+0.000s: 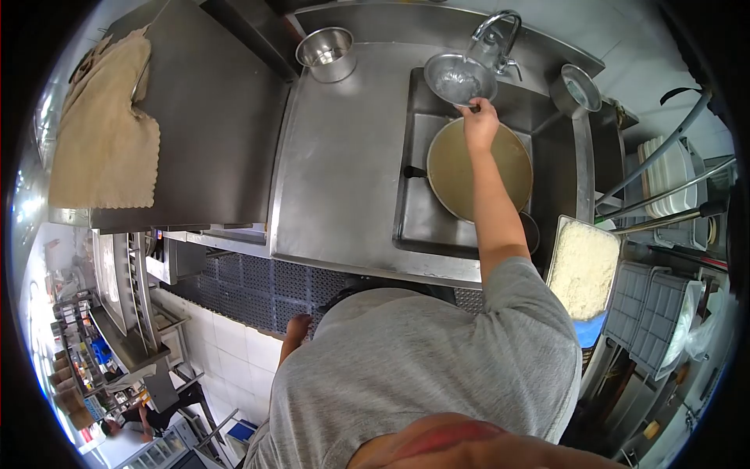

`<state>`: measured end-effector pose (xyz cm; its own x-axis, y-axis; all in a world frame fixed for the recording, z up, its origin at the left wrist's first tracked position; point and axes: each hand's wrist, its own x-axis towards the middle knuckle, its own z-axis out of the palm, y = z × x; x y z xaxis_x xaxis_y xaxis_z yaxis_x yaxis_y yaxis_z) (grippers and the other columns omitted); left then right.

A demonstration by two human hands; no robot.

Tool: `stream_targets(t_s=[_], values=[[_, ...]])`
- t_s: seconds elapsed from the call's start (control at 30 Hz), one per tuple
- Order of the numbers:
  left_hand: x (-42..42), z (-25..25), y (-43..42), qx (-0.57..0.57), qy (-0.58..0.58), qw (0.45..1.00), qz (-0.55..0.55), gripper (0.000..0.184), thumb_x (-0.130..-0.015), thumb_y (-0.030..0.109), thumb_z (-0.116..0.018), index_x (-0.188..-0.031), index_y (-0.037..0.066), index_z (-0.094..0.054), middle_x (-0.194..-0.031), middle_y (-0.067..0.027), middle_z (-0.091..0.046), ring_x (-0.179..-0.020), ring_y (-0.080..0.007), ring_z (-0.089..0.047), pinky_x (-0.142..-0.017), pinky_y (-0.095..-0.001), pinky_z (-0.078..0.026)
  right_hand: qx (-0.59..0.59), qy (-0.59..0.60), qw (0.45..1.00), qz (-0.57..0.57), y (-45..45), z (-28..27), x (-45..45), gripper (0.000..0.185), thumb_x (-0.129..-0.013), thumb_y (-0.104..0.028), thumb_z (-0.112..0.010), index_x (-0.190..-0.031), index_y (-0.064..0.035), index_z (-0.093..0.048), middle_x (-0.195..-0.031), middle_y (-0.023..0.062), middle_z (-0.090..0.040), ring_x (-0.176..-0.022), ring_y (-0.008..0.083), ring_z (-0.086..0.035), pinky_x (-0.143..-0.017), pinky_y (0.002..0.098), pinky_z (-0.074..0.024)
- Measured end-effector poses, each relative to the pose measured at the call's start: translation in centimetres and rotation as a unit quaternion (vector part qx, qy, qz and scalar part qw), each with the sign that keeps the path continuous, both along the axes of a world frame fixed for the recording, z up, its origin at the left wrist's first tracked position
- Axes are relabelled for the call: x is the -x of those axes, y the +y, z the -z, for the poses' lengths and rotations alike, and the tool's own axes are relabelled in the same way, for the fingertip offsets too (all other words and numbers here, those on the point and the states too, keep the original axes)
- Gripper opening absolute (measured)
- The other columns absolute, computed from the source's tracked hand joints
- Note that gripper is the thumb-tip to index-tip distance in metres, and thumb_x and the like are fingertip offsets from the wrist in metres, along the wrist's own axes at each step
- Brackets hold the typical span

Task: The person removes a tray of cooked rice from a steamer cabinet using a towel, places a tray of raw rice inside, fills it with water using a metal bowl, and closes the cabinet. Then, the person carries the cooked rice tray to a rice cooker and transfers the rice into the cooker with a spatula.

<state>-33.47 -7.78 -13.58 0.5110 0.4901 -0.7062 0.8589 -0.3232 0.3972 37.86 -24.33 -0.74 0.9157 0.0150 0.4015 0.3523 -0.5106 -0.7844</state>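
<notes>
My right hand (pixel 480 125) pinches the near rim of a round metal bowl (pixel 439 92) and holds it under the faucet (pixel 512 31) at the back of the sink. Clear, rippling water fills part of the bowl. Below it, a large round pot (pixel 441 187) with cloudy tan liquid stands in the sink (pixel 409 223), and my forearm crosses over it. A dark handle sticks out on the pot's left side. My left hand (pixel 297 327) hangs low beside my body, away from the counter; its fingers are too small and partly hidden to read.
An empty-looking steel pot (pixel 326 56) stands on the steel counter (pixel 336 164) at the back left. Another metal pot (pixel 576 90) sits at the sink's right corner. A tray of white, grainy food (pixel 582 270) is right of me. A beige cloth (pixel 105 133) hangs far left.
</notes>
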Motion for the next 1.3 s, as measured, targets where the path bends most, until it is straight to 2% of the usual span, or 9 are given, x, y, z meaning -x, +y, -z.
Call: stream_targets(t_s=[0.07,0.2,0.33,0.47,0.67,0.77,0.9,1.07,1.3], values=[[-0.7,-0.9,0.6,-0.069,-0.005,0.986,0.152,0.033,-0.085,0.023,-0.054,-0.104,-0.002,-0.063,-0.096,-0.0153,-0.065,-0.067,-0.0212,-0.066,-0.055,-0.0293,-0.053,-0.002,0.023,1.000,-0.008,-0.4,0.2,0.2,0.035,-0.060,-0.017,-0.082,-0.084,-0.0042,-0.061,-0.087,0.0146,-0.062,-0.080,0.0328,-0.060,-0.071,0.0407,-0.0480],[0.3,1.3,0.7,-0.012,-0.039,0.997,-0.062,0.035,-0.080,0.023,-0.061,-0.104,-0.002,-0.064,-0.091,-0.0135,-0.067,-0.065,-0.0195,-0.065,-0.057,-0.0312,-0.053,-0.005,0.008,1.000,-0.015,-0.7,1.8,0.7,0.033,-0.060,-0.016,-0.082,-0.083,-0.0042,-0.061,-0.086,0.0154,-0.062,-0.080,0.0344,-0.059,-0.072,0.0413,-0.0480],[-3.2,-2.9,-0.4,-0.025,0.015,0.994,-0.109,0.036,-0.079,0.025,-0.063,-0.103,-0.002,-0.065,-0.085,-0.0125,-0.069,-0.064,-0.0188,-0.065,-0.058,-0.0318,-0.052,0.023,-0.057,0.998,-0.008,-1.4,5.5,1.7,0.032,-0.062,-0.017,-0.081,-0.082,-0.0032,-0.061,-0.079,0.0129,-0.062,-0.073,0.0293,-0.060,-0.069,0.0385,-0.0485],[-1.8,-1.0,-0.7,0.013,0.016,0.976,-0.215,0.032,-0.080,0.025,-0.063,-0.099,-0.001,-0.066,-0.084,-0.0118,-0.069,-0.063,-0.0186,-0.065,-0.058,-0.0319,-0.051,0.036,-0.015,0.999,-0.001,-1.4,7.8,2.4,0.030,-0.063,-0.015,-0.080,-0.082,-0.0034,-0.060,-0.081,0.0133,-0.062,-0.075,0.0305,-0.060,-0.070,0.0392,-0.0483],[1.5,2.0,-0.3,-0.001,0.012,0.998,-0.057,0.029,-0.085,0.027,-0.054,-0.096,0.003,-0.066,-0.084,-0.0155,-0.067,-0.066,-0.0223,-0.066,-0.060,-0.0341,-0.052,0.015,-0.039,0.999,-0.007,0.0,4.9,1.1,0.029,-0.064,-0.014,-0.079,-0.083,-0.0028,-0.061,-0.081,0.0138,-0.062,-0.075,0.0303,-0.060,-0.070,0.0376,-0.0481],[4.0,4.8,0.5,-0.074,0.019,0.979,0.189,0.032,-0.085,0.029,-0.051,-0.097,0.003,-0.066,-0.083,-0.0177,-0.066,-0.067,-0.0243,-0.066,-0.060,-0.0353,-0.052,-0.011,-0.087,0.996,-0.003,0.8,2.4,-0.1,0.028,-0.064,-0.014,-0.079,-0.084,-0.0027,-0.062,-0.080,0.0139,-0.062,-0.074,0.0300,-0.060,-0.069,0.0371,-0.0479],[2.6,2.2,-0.9,-0.073,-0.050,0.995,-0.034,0.030,-0.084,0.025,-0.055,-0.099,0.001,-0.066,-0.086,-0.0165,-0.067,-0.067,-0.0230,-0.066,-0.061,-0.0347,-0.052,0.000,-0.101,0.995,0.016,1.3,-0.2,-0.9,0.028,-0.063,-0.014,-0.079,-0.083,-0.0029,-0.063,-0.079,0.0132,-0.062,-0.072,0.0287,-0.059,-0.067,0.0369,-0.0477],[1.9,1.1,-1.5,0.024,0.034,0.979,-0.201,0.029,-0.083,0.021,-0.060,-0.102,-0.001,-0.065,-0.089,-0.0148,-0.068,-0.065,-0.0202,-0.066,-0.060,-0.0325,-0.053,-0.002,-0.104,0.994,0.020,1.5,-0.4,-1.5,0.030,-0.061,-0.015,-0.081,-0.082,-0.0032,-0.063,-0.077,0.0119,-0.061,-0.068,0.0268,-0.058,-0.064,0.0364,-0.0472],[2.4,1.5,-1.4,0.060,-0.006,0.968,-0.243,0.032,-0.083,0.021,-0.061,-0.103,-0.004,-0.064,-0.090,-0.0139,-0.068,-0.063,-0.0195,-0.065,-0.058,-0.0306,-0.052,-0.006,-0.088,0.996,0.016,1.3,-0.4,-1.4,0.031,-0.062,-0.016,-0.081,-0.083,-0.0027,-0.064,-0.074,0.0107,-0.060,-0.065,0.0234,-0.057,-0.064,0.0352,-0.0472]])
